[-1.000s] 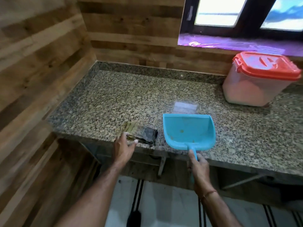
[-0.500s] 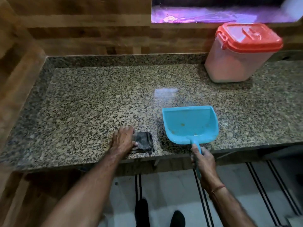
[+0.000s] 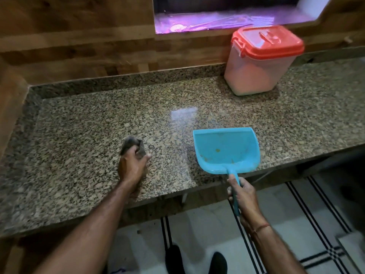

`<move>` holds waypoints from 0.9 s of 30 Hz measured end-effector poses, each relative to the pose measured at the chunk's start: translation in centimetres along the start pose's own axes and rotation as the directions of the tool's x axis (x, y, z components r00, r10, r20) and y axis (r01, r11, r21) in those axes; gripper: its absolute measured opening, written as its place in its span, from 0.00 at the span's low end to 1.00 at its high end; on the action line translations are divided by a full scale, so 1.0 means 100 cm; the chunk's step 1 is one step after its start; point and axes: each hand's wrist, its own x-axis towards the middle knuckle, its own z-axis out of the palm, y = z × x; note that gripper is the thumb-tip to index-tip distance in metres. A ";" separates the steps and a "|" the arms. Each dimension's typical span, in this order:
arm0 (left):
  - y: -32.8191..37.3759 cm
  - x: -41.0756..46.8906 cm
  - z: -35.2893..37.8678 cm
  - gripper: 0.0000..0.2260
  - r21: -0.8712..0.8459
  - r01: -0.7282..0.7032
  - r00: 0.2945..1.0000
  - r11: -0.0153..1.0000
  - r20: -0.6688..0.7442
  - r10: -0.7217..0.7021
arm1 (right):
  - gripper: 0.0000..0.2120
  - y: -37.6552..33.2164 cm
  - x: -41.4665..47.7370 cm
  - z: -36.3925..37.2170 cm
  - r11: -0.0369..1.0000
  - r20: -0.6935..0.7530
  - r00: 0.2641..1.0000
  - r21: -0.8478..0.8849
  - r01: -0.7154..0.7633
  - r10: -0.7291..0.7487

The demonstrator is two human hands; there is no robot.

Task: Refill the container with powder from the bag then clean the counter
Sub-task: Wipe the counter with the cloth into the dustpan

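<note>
My left hand (image 3: 132,165) is closed around a bunched dark grey cloth (image 3: 132,145) on the speckled granite counter (image 3: 98,119), left of centre. A blue plastic dustpan (image 3: 225,149) lies flat near the counter's front edge, mouth pointing away from me. Its handle sticks out over the edge and my right hand (image 3: 244,196) grips it. The translucent container (image 3: 258,62) with a shut red lid stands at the back right against the wall, pale powder showing through its sides. No bag is in view.
Wooden panelling rises behind the counter and on its left side. A window sill with a purple sheen (image 3: 207,22) lies above the container. Below the counter edge are a white tiled floor with black stripes (image 3: 296,224) and my dark shoes (image 3: 197,262).
My left hand has bunched the cloth up and carried it from the front edge further onto the counter. The dustpan and my right hand have stayed put. The view has tilted down and shifted.
</note>
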 end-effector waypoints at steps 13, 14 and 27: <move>-0.005 -0.047 0.076 0.12 0.113 -0.059 0.992 0.992 0.119 0.045 | 0.19 0.042 -0.047 -0.077 0.999 -0.100 0.994 0.019 -0.033 0.035; -0.006 -0.048 0.078 0.12 0.132 -0.058 0.994 0.990 0.102 0.045 | 0.17 0.044 -0.051 -0.083 0.999 -0.104 0.994 0.017 -0.042 0.043; 0.019 -0.063 0.100 0.17 0.328 -0.009 0.995 0.945 -0.091 0.042 | 0.13 0.132 -0.075 -0.167 0.952 -0.015 0.967 -0.170 -0.254 0.255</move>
